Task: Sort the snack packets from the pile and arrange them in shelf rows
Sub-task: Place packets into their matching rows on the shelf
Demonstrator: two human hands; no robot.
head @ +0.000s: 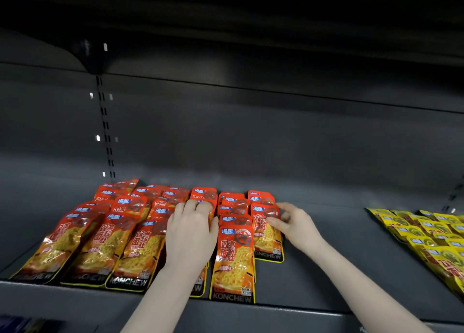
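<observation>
Since these red packets [232, 257] are thin foil pouches with a soft filling, I judge them light, floppy and a little slick, so they slide over each other easily and will not stand without leaning on a neighbour. Nothing about them looks breakable, though a hard squeeze could crease the foil. Their flat sealed top edge seems the best place to pinch one, or I can press flat on the face and push a whole row at once.

They lie on the dark shelf [326, 270], overlapped like roof tiles in columns running from front to back. I count six columns of red ones; how many sit in each I cannot tell, since most show only a top strip. My left hand [190, 234] lies on the fourth column from the left, fingers [200, 207] curled over the upper edge of a packet there. My right hand [295, 223] pinches the top corner of the front packet in the rightmost column [267, 232] between thumb and fingers.

Well apart, at the right end of the same shelf, lie yellow packets [426, 234] in at least two overlapped columns, cut off by the frame edge.
</observation>
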